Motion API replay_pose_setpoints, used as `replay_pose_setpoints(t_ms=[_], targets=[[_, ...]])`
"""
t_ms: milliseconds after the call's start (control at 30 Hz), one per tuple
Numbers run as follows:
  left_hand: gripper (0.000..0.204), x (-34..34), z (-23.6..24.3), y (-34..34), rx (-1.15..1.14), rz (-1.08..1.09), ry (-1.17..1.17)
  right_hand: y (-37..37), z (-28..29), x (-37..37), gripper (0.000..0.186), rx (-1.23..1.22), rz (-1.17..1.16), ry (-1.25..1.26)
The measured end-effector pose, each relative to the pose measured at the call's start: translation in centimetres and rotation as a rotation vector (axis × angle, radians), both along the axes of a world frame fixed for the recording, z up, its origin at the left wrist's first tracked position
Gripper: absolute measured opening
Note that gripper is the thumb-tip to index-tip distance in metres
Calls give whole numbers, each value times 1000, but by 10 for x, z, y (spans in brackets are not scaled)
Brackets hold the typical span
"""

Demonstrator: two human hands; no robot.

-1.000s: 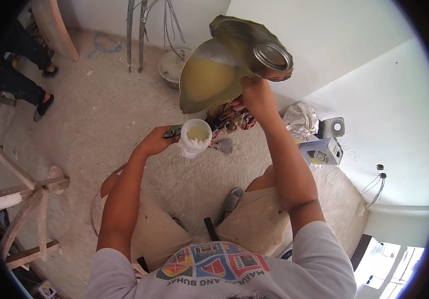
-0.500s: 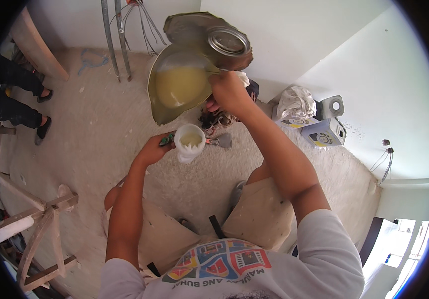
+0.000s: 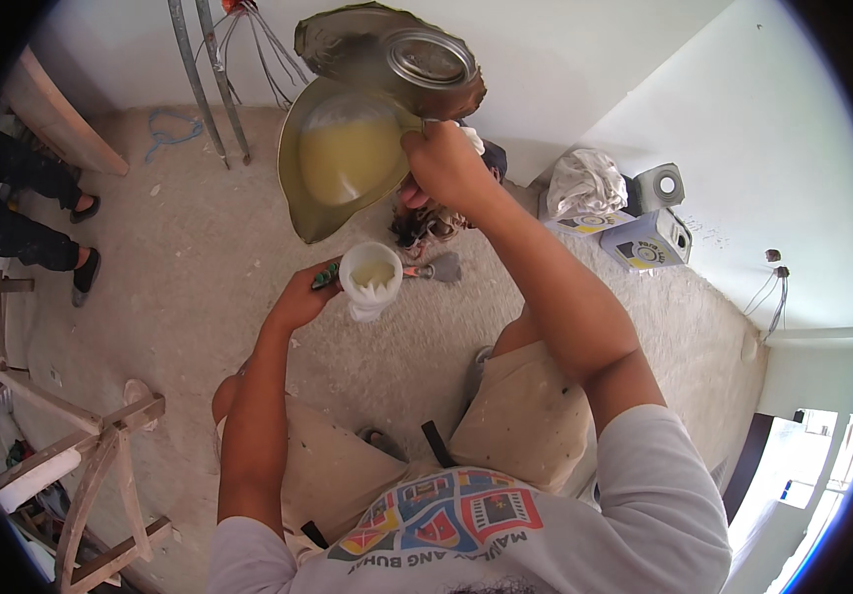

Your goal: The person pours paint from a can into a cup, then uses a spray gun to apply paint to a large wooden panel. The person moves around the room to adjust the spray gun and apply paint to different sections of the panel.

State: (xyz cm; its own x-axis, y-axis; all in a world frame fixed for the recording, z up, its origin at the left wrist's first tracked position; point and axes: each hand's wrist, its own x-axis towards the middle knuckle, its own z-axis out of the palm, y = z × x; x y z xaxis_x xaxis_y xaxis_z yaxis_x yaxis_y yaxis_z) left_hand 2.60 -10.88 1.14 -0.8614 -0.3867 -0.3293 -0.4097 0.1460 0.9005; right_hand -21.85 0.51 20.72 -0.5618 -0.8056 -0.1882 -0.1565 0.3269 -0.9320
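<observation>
Head view: the person's right hand (image 3: pixel 443 163) is clamped on the edge of a large metal can (image 3: pixel 305 218), its fingers curled around the rim. The can is tilted toward the person, with pale yellow liquid (image 3: pixel 347 163) inside and its cut lid (image 3: pixel 337 45), which bears a round metal collar, folded back. One pointed corner of the can's mouth faces down toward a white plastic cup (image 3: pixel 366 309), just apart from it.

The left hand (image 3: pixel 298 300) is closed at the left side of the cup, with a green piece at its fingers. The cup holds some pale yellowish contents. A scraper blade (image 3: pixel 443 267) shows just right of the cup; I cannot tell whether the green piece belongs to it.

Partly hidden by the right hand, dark, patterned rags (image 3: pixel 426 230) lie on the concrete floor (image 3: pixel 208 267). Near the right wall stands a rectangular tin (image 3: pixel 644 238), beside a crumpled white cloth (image 3: pixel 587 183). At far left, another person's dark-trousered legs (image 3: pixel 15 213) show above a wooden frame (image 3: pixel 100 436).
</observation>
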Motion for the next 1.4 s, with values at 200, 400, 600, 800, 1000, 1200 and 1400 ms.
replay_pose_setpoints(t_ms=[200, 400, 600, 800, 1000, 1200, 1400], targets=[[45, -1, 4, 2, 11, -1, 7, 3, 4, -3, 30, 36, 11, 0], [44, -1, 7, 4, 13, 6, -6, 5, 5, -1, 30, -3, -14, 12], [44, 1, 6, 3, 17, 19, -18, 4, 4, -7, 29, 44, 15, 25], [44, 2, 1, 1, 10, 6, 11, 2, -3, -5, 29, 15, 6, 69], [44, 2, 2, 2, 41, 20, 1, 4, 4, -3, 32, 41, 10, 71], [44, 1, 3, 1, 10, 1, -2, 3, -2, -3, 33, 18, -8, 72], [44, 2, 8, 3, 11, 7, -4, 3, -7, -6, 32, 11, -14, 107]])
